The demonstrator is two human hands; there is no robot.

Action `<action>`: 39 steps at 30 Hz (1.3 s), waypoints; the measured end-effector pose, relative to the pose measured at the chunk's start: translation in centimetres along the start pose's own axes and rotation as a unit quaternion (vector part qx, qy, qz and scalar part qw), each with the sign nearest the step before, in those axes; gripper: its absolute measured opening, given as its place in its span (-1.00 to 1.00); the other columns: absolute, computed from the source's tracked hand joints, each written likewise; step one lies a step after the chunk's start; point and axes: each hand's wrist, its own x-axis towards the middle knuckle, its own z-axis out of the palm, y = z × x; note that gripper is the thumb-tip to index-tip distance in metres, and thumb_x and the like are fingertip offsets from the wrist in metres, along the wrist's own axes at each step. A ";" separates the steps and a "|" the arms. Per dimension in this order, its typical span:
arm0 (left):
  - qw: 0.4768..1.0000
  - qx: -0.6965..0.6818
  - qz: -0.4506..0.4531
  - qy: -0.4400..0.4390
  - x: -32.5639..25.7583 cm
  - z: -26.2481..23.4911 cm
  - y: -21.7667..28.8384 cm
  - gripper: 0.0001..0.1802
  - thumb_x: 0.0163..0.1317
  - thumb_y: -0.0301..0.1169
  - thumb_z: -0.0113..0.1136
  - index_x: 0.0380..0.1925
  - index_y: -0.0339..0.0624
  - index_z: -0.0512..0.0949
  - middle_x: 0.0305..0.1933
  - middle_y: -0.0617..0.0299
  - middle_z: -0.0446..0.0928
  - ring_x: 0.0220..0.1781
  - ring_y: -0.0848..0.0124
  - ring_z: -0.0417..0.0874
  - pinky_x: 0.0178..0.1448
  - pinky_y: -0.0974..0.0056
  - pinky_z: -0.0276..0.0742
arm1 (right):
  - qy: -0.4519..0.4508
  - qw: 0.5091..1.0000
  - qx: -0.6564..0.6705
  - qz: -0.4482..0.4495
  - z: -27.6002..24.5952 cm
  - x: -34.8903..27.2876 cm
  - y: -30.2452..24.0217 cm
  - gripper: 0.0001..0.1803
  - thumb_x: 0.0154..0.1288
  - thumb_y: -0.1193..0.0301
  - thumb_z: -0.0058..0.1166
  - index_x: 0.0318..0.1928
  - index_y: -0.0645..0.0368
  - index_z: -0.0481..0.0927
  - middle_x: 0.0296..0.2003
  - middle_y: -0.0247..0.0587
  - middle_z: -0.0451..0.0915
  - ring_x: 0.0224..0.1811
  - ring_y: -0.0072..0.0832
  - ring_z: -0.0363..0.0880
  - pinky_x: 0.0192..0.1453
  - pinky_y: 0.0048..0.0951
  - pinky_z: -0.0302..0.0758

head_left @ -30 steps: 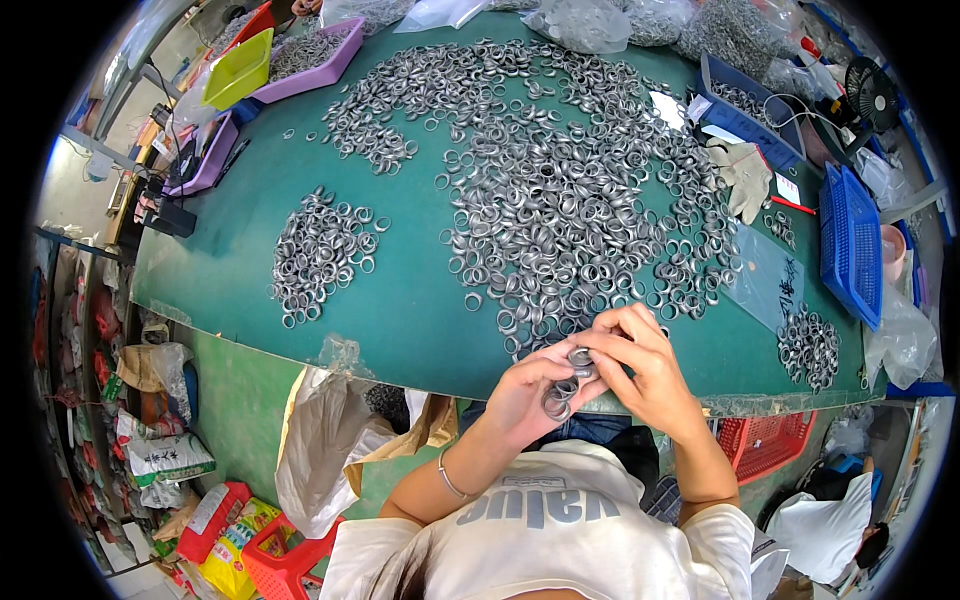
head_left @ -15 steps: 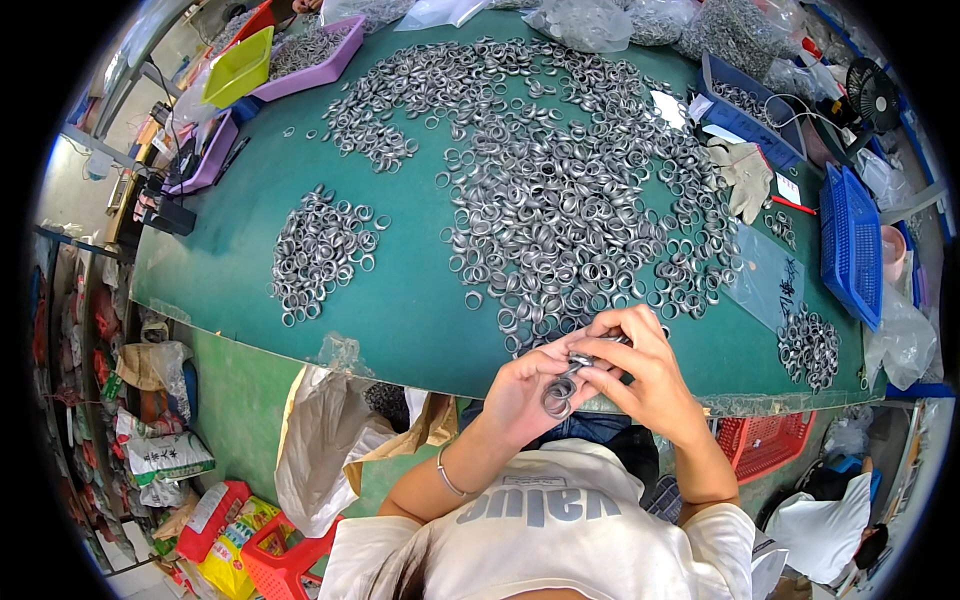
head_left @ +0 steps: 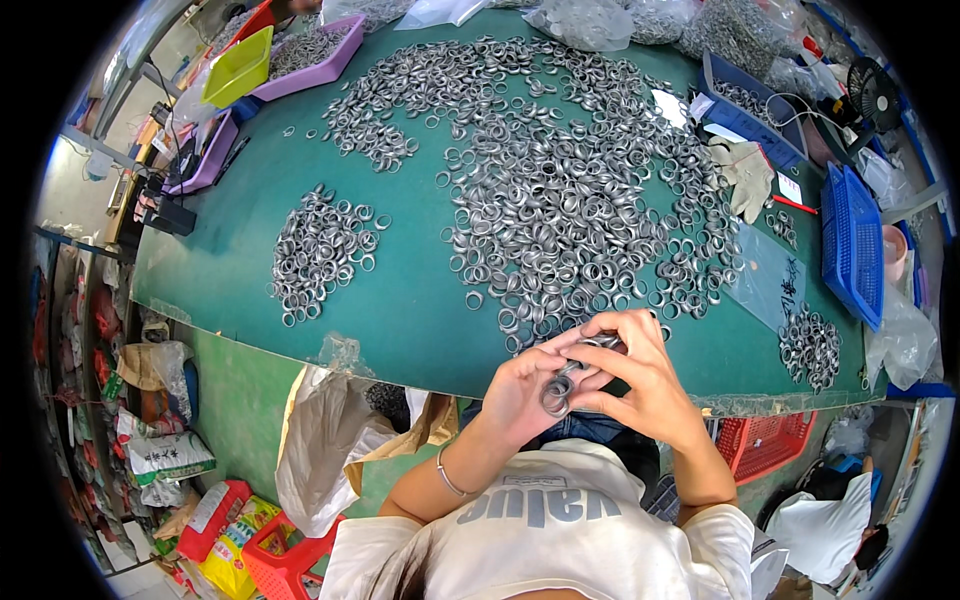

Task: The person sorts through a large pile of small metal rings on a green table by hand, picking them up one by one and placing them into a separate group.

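Both hands meet at the near edge of a green table [head_left: 410, 300]. My left hand [head_left: 520, 390] holds a short stack of silver metal rings [head_left: 557, 390], and my right hand [head_left: 640, 375] pinches the same rings from the right with its fingers over them. Just beyond my hands a large spread of loose silver rings [head_left: 560, 190] covers the middle of the table. A smaller separate pile of rings [head_left: 320, 250] lies to the left, and another small pile [head_left: 810, 345] lies at the right near the table's edge.
Purple trays [head_left: 310, 50] and a yellow-green bin [head_left: 240, 50] stand at the far left, blue baskets [head_left: 850, 240] at the right, cloth gloves [head_left: 745, 175] beside them. Plastic bags of rings sit along the far edge. Bags and red crates lie on the floor below.
My hands have stayed at the table's near edge; the fingers have shifted slightly around the stack of rings, which now sits a little lower between them.
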 end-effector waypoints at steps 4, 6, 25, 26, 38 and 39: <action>1.000 -0.012 0.002 -0.021 0.0 -0.2 0.0 -0.38 0.07 -0.49 -0.15 0.19 -0.47 0.14 0.13 -0.09 0.32 0.11 0.19 0.40 0.16 0.16 0.36 | 0.019 1.000 0.004 0.009 0.3 -0.2 0.0 -0.47 -0.25 0.26 0.37 -0.13 0.03 0.59 -0.04 -0.20 0.35 -0.02 -0.19 0.25 0.07 -0.21 0.17; 0.998 0.039 0.004 0.049 0.3 1.5 -0.3 -0.39 0.08 -0.45 -0.15 0.20 -0.40 0.16 0.06 0.04 0.37 -0.02 0.29 0.43 0.06 0.25 0.39 | 0.046 0.999 0.002 0.013 0.6 -0.2 0.0 -0.44 -0.28 0.24 0.39 -0.13 0.03 0.59 -0.01 -0.18 0.33 -0.01 -0.17 0.24 0.08 -0.20 0.17; 0.999 -0.020 -0.023 0.008 -0.3 -0.7 -0.5 -0.47 0.25 -0.33 -0.23 0.18 -0.42 0.22 0.10 -0.12 0.38 0.09 0.10 0.47 0.15 0.12 0.39 | 0.073 0.997 -0.024 -0.003 1.5 -0.2 0.1 -0.54 -0.22 0.33 0.34 -0.20 0.12 0.57 -0.02 -0.18 0.36 0.04 -0.14 0.24 0.12 -0.16 0.17; 0.998 -0.009 -0.014 0.056 0.0 -0.3 -0.6 -0.49 0.27 -0.32 -0.24 0.16 -0.44 0.23 0.11 -0.12 0.37 0.09 0.10 0.47 0.16 0.09 0.39 | 0.087 0.996 -0.016 -0.002 1.4 -0.3 0.3 -0.53 -0.22 0.32 0.35 -0.19 0.13 0.57 -0.03 -0.19 0.38 0.04 -0.14 0.25 0.12 -0.16 0.18; 0.989 0.001 0.030 0.146 0.2 -0.5 -1.6 -0.72 0.34 -0.27 -0.16 -0.11 -0.17 0.44 -0.10 0.22 0.47 -0.13 0.41 0.52 -0.13 0.35 0.47 | 0.070 0.987 -0.142 -0.010 3.9 -0.8 0.2 -0.39 -0.20 0.12 0.29 -0.06 0.06 0.51 0.05 -0.17 0.31 0.16 -0.11 0.17 0.13 -0.06 0.09; 0.978 0.035 0.032 0.201 0.2 0.9 -1.9 -0.74 0.32 -0.29 -0.14 -0.17 -0.18 0.47 -0.10 0.26 0.47 -0.13 0.43 0.52 -0.19 0.37 0.49 | 0.067 0.988 -0.137 -0.011 4.2 -0.8 0.3 -0.39 -0.20 0.12 0.29 -0.05 0.07 0.51 0.05 -0.16 0.31 0.17 -0.11 0.17 0.14 -0.05 0.08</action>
